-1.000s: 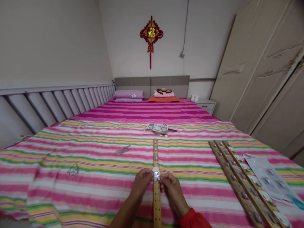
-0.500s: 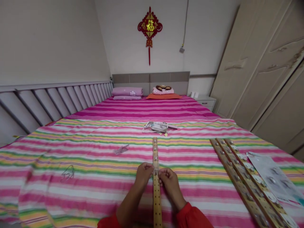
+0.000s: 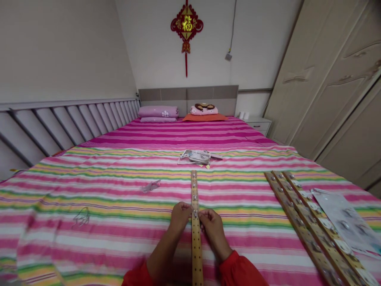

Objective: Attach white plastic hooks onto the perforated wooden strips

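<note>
A narrow wooden strip [image 3: 197,250] with rows of small dark holes lies lengthwise on the striped bedspread in front of me. Small clear pieces with shiny metal parts [image 3: 194,197] sit along its far end. My left hand [image 3: 180,216] pinches at the left edge of the nearest clear piece [image 3: 195,213]. From the right, my right hand [image 3: 212,226] holds the opposite edge between thumb and forefinger. The fingertips cover the piece's sides, and its exact kind is too small to make out.
Three similar strips [image 3: 309,234] carrying metal and white round pieces lie at right, beside a clear plastic bag [image 3: 347,220]. Another filled bag [image 3: 196,157] rests beyond my strip. A crumpled wrapper [image 3: 151,186] and thin tangled strands [image 3: 81,217] lie left.
The view has tilted down slightly. Both hands stay at the same clear piece on the strip, with only a slight shift of the fingers.
</note>
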A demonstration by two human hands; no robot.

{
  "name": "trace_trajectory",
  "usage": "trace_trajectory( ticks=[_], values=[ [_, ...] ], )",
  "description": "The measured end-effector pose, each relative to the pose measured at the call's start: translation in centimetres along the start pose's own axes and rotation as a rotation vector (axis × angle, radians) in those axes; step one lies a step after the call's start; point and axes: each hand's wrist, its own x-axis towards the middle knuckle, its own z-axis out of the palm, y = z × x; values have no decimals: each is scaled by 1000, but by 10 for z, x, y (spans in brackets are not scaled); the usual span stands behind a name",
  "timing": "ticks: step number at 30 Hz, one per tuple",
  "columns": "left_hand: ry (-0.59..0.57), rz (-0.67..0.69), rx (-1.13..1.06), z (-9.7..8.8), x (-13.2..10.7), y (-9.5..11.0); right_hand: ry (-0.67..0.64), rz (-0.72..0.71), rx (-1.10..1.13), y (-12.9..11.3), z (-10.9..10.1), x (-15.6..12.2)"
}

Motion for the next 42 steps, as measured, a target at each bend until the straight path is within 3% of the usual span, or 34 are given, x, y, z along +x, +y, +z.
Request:
trace_trajectory(
  ticks=[16, 23, 35, 42],
  values=[
    [-9, -58, -65, 2, 9, -7, 29, -13, 37, 2, 3, -3],
    [-93, -121, -16, -2, 20, 1, -55, -136, -41, 5, -1, -4],
    [-225, -198, 70, -10, 25, 20, -53, -157, -83, 7, -1, -2],
    [-156, -175, 142, -8, 29, 11, -35, -147, -68, 7, -1, -3]
  ],
)
